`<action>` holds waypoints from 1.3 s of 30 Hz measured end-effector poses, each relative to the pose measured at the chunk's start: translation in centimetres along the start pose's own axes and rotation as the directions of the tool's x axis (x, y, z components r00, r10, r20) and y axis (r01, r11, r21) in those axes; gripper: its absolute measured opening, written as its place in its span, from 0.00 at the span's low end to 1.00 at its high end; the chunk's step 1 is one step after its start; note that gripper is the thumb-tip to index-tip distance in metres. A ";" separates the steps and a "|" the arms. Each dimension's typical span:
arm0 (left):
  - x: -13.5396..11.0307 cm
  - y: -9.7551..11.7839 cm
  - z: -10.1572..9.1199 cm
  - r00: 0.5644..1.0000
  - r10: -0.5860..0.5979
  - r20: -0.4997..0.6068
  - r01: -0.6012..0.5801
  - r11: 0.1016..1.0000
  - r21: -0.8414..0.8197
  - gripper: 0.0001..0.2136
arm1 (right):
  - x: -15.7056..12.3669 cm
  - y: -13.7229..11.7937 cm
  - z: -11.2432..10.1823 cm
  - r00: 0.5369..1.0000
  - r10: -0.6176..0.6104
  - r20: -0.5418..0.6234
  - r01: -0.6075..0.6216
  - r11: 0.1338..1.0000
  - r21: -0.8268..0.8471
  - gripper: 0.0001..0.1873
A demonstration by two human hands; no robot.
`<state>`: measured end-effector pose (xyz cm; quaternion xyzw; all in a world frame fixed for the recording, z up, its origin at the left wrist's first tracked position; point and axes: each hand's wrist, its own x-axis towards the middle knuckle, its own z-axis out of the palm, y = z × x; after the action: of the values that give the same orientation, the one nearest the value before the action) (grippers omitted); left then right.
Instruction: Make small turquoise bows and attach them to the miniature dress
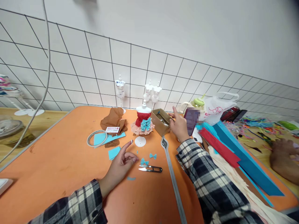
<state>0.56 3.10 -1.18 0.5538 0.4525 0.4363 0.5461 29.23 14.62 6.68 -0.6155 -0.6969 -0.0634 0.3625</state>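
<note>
My left hand (121, 163) rests on the orange table (58, 161), forefinger stretched out, other fingers curled, holding nothing I can see. Just right of it lie two small blue bows (148, 158) and black thread snips (151, 169). My right hand (179, 126) is raised at the back, wrapped round a dark phone (191, 119), beside an open cardboard box (160, 122). A small white mannequin in a red and pink dress with a blue bow (143, 124) stands between my hands.
Brown fabric (114, 119), a blue felt piece (114, 153), a grey ring (97, 138) and a small card lie at back left. Blue and red felt sheets (231, 149) lie right. Bare mannequins (151, 91) stand by the wire grid. Another person's hand (283, 160) rests far right.
</note>
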 end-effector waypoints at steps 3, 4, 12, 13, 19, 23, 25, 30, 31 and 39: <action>-0.1 0.1 -0.1 1.000 0.015 -0.011 -0.015 1.000 -0.016 0.36 | -4.1 -1.1 0.0 0.979 -0.129 -0.158 0.150 0.980 0.132 0.36; -0.1 0.1 -0.2 1.000 0.020 -0.014 -0.020 1.000 -0.022 0.36 | -5.9 -1.5 0.1 0.966 -0.187 -0.178 0.216 0.963 0.160 0.33; -0.3 1.1 0.0 1.000 0.015 -0.025 -0.015 1.000 -0.001 0.35 | -13.4 -3.8 1.5 0.899 -0.273 0.344 0.124 0.909 0.397 0.44; -0.3 1.2 0.0 0.999 0.012 -0.031 -0.012 1.000 0.005 0.35 | -13.3 -3.8 1.6 0.886 -0.269 0.378 0.114 0.915 0.386 0.45; -0.4 1.6 0.1 0.999 0.020 -0.033 -0.020 1.000 0.022 0.35 | -12.9 -3.4 2.2 0.871 -0.186 0.454 0.042 0.950 0.309 0.48; -0.6 1.8 0.2 1.000 0.006 -0.021 -0.005 0.999 0.054 0.34 | -13.0 -3.1 2.3 0.875 -0.123 0.468 -0.042 0.944 0.327 0.44; -0.7 1.7 0.3 1.000 0.009 -0.006 -0.008 0.998 0.058 0.34 | -13.1 -3.6 2.3 0.886 -0.114 0.449 -0.078 0.918 0.388 0.43; -1.0 1.2 1.2 1.000 0.013 0.023 -0.014 0.999 0.039 0.36 | -14.3 -6.8 2.4 0.931 -0.083 0.356 -0.122 0.847 0.517 0.42; -1.1 1.1 1.4 1.000 0.002 0.007 -0.002 0.999 0.039 0.37 | -14.6 -7.5 2.5 0.932 -0.093 0.349 -0.110 0.848 0.519 0.42; -1.3 0.8 1.7 0.998 -0.045 -0.038 0.045 0.999 -0.004 0.34 | -15.9 -9.5 2.5 0.946 -0.112 0.304 -0.083 0.823 0.562 0.43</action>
<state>1.96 1.52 -0.44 0.5341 0.4744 0.4353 0.5479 19.25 0.88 -1.03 -0.4762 -0.7385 0.2459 0.4091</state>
